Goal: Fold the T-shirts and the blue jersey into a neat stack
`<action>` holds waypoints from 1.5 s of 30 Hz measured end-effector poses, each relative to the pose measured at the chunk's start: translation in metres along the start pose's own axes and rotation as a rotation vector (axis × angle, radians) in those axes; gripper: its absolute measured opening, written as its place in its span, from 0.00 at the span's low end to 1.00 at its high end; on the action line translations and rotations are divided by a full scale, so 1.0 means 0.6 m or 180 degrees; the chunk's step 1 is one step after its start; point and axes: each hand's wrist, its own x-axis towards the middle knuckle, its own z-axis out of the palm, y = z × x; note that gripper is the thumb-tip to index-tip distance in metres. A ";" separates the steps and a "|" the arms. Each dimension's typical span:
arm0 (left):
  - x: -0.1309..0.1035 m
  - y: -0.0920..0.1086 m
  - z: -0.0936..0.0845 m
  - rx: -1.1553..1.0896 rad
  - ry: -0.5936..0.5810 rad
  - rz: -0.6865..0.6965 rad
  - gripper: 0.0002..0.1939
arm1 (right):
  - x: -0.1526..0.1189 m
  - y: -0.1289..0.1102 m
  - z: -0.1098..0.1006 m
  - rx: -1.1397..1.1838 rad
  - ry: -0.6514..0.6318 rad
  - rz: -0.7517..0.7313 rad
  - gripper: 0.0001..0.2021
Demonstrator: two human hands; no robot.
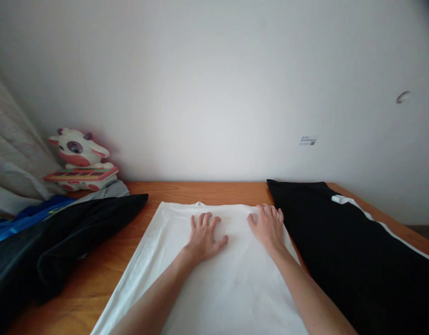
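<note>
A white cloth garment (231, 284) lies spread out in the middle of the wooden table (207, 187), its far edge a little short of the wall. My left hand (204, 236) rests on the cloth left of its middle, fingers apart and pointing away. Near the far right corner of the cloth lies my right hand (268, 227), also with its fingers spread. Neither hand grips anything. Both forearms cover part of the cloth's near area.
To the right a black garment (343, 246) lies flat, with a white cord or strip along it. Dark and blue clothes (71, 237) are heaped at the left. A cow-shaped toy keyboard (82, 163) stands behind them, beside a curtain (17, 139). The wall (214, 93) rises behind the table.
</note>
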 end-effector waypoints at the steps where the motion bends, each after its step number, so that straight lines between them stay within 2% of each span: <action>1: 0.000 0.001 0.001 -0.0001 -0.0018 -0.0021 0.30 | -0.001 -0.001 -0.004 0.0033 0.0009 -0.0065 0.18; 8: -0.002 0.003 0.010 0.0241 0.0073 -0.0315 0.38 | 0.002 -0.005 -0.019 -0.0001 -0.0227 0.0191 0.16; 11: -0.001 0.004 0.010 0.0273 -0.0025 -0.0315 0.39 | 0.002 -0.007 -0.022 -0.0024 -0.0282 0.0217 0.16; 17: 0.002 0.004 0.009 0.0271 0.0057 -0.0313 0.38 | 0.002 -0.011 -0.023 -0.0090 -0.0387 0.0250 0.17; 23: 0.002 0.006 0.005 0.0304 0.0102 -0.0323 0.39 | 0.001 -0.013 -0.026 -0.0238 -0.0450 -0.0002 0.19; 28: 0.001 0.008 0.002 0.0306 0.0056 -0.0330 0.40 | 0.012 -0.020 -0.049 -0.0378 -0.0851 -0.0219 0.22; 31: 0.000 0.011 -0.005 0.0323 -0.0003 -0.0370 0.40 | 0.015 -0.030 -0.066 -0.0409 -0.1015 -0.0198 0.23; 37: -0.001 0.018 -0.018 0.0341 -0.0213 -0.0390 0.40 | -0.021 -0.065 -0.062 -0.0080 -0.0755 -0.0513 0.20; 41: 0.001 0.015 -0.012 0.0374 -0.0129 -0.0408 0.34 | -0.055 -0.077 -0.050 0.0171 -0.0686 -0.0510 0.18; 45: 0.003 0.012 -0.007 0.0396 -0.0037 -0.0397 0.30 | -0.066 -0.074 -0.046 0.0355 -0.0535 -0.0332 0.19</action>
